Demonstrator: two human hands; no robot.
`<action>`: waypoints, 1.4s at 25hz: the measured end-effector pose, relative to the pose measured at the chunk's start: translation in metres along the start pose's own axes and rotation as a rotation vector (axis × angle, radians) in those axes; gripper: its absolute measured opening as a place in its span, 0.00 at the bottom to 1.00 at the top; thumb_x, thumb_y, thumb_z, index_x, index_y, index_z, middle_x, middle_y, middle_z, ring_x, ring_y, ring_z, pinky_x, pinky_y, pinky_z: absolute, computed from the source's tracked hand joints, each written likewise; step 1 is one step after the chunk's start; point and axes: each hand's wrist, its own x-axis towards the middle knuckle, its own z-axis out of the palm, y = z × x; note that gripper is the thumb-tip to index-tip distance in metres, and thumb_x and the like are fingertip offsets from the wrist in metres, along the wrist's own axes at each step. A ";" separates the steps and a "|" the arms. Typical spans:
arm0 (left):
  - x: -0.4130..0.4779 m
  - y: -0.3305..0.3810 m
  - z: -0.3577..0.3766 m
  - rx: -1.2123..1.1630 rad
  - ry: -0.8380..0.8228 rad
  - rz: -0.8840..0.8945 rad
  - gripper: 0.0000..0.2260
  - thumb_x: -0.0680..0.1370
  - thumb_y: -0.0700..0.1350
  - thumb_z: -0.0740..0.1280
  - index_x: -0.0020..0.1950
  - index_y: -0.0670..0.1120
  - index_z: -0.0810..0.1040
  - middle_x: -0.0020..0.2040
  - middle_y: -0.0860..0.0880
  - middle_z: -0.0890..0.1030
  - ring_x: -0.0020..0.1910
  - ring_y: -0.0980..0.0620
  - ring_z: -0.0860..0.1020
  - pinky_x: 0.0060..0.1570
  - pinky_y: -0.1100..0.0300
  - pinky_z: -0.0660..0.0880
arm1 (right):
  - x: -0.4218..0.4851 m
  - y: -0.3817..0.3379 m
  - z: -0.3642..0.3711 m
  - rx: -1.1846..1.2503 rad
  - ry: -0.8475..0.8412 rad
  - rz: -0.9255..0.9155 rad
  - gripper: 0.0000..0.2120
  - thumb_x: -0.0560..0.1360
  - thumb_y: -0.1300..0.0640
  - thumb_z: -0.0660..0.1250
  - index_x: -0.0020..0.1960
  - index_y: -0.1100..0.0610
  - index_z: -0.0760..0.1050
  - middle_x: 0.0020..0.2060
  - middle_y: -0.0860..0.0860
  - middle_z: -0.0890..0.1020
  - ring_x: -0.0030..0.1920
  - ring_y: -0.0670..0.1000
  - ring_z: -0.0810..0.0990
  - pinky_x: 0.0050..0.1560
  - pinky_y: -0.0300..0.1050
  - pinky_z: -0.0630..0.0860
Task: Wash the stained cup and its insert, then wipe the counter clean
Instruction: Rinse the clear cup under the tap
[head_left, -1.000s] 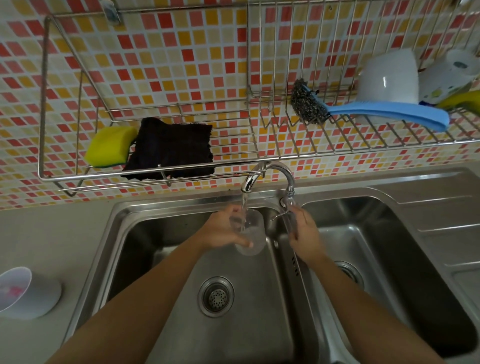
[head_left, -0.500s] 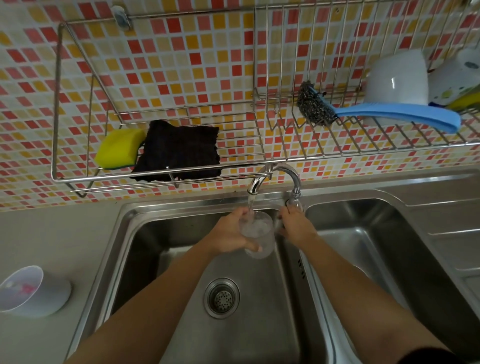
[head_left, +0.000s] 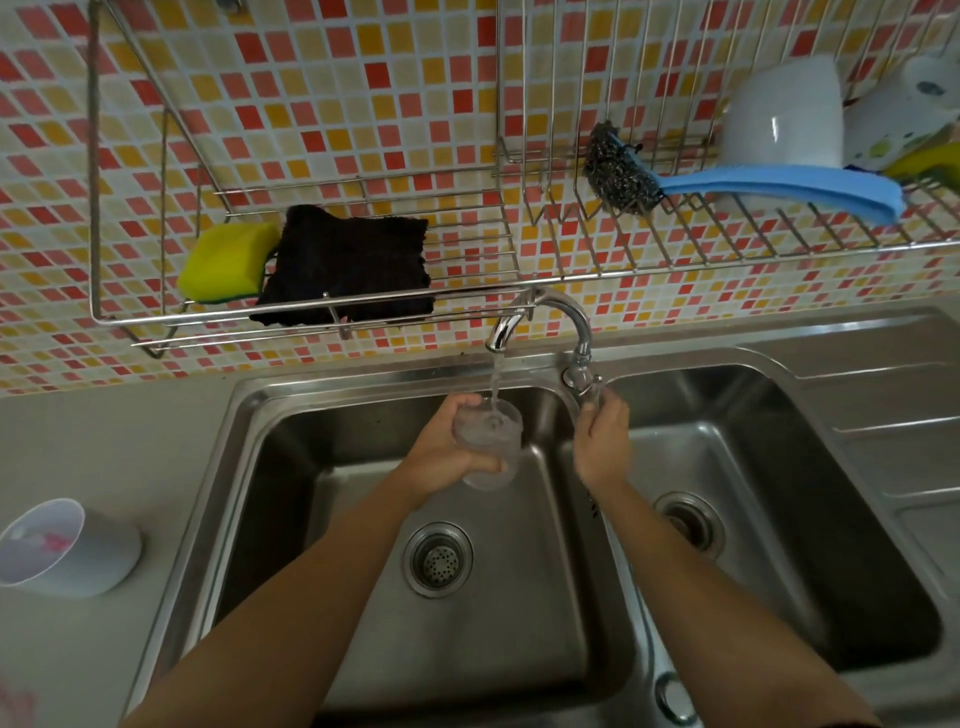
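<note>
Our left grip (head_left: 441, 457) holds the clear insert (head_left: 491, 447) under the running tap (head_left: 540, 306), over the left basin (head_left: 353, 499). Our right grip (head_left: 602, 441) clasps the handle (head_left: 589, 389). The cup (head_left: 67, 551) lies on the counter (head_left: 114, 436), far left.

Sink (head_left: 524, 613) brushed steel; insert (head_left: 488, 441) clear plastic, prob.; counter (head_left: 104, 452) matt.

Two bare forearms (head_left: 311, 597) end in the left hand (head_left: 441, 457) and right hand (head_left: 602, 441), both bare; a sliver of dark sleeve (head_left: 852, 724) edges the right arm.
</note>
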 end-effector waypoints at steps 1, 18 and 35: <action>-0.003 -0.010 0.000 0.083 0.025 0.008 0.34 0.55 0.43 0.79 0.56 0.60 0.71 0.58 0.51 0.75 0.57 0.49 0.75 0.57 0.50 0.76 | -0.018 0.013 0.003 -0.154 -0.071 -0.047 0.21 0.81 0.57 0.53 0.70 0.67 0.61 0.68 0.64 0.66 0.69 0.60 0.65 0.68 0.45 0.61; -0.051 -0.026 -0.025 1.961 -0.222 0.482 0.29 0.71 0.38 0.69 0.70 0.45 0.64 0.67 0.46 0.64 0.65 0.42 0.63 0.55 0.37 0.67 | -0.073 0.069 0.003 -0.843 -0.380 -0.229 0.31 0.77 0.47 0.38 0.75 0.63 0.41 0.76 0.58 0.43 0.76 0.55 0.42 0.73 0.49 0.40; -0.225 -0.078 -0.168 -0.182 0.283 0.043 0.33 0.61 0.45 0.80 0.61 0.54 0.67 0.61 0.49 0.76 0.57 0.54 0.78 0.54 0.60 0.77 | -0.185 -0.074 0.125 -0.291 -0.595 -0.215 0.24 0.81 0.60 0.53 0.73 0.67 0.54 0.74 0.62 0.58 0.74 0.59 0.57 0.72 0.45 0.51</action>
